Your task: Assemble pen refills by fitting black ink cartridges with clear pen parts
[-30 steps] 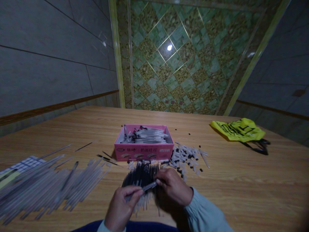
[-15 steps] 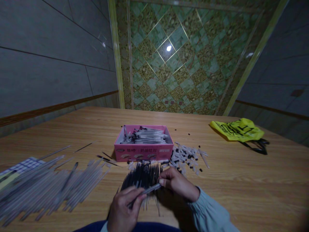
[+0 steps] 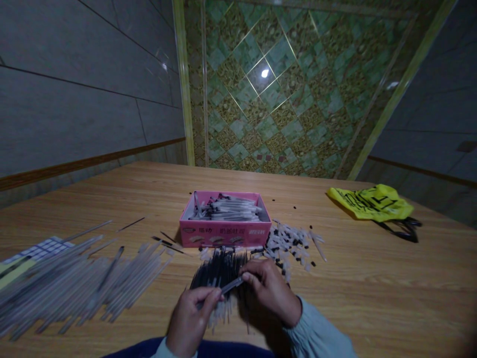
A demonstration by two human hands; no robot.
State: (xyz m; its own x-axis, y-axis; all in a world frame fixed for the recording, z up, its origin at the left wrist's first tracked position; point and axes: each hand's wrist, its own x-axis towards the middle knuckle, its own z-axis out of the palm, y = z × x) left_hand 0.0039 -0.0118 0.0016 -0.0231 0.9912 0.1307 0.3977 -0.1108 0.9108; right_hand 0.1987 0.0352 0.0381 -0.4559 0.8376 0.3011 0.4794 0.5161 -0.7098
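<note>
From my remote view, I record both hands at work above the wooden counter (image 3: 372,293), near its close edge. The left hand (image 3: 192,313) has thumb and forefinger closed on one end of a clear pen barrel (image 3: 232,285); the right hand (image 3: 271,292) pinches the other end. The barrel slants between them, over a heap of black pen refills (image 3: 218,268). I cannot tell what the curled fingers cover.

Just beyond the heap I note a pink cardboard box (image 3: 225,234), open at the top, containing pens (image 3: 236,210). White and black small pen parts (image 3: 288,241) lie scattered by its right side. To the left I find a spread of clear tubes (image 3: 130,286), partly over a blue-and-white checked item (image 3: 54,247). A yellow bag (image 3: 370,203) with black lettering lies far right.
</note>
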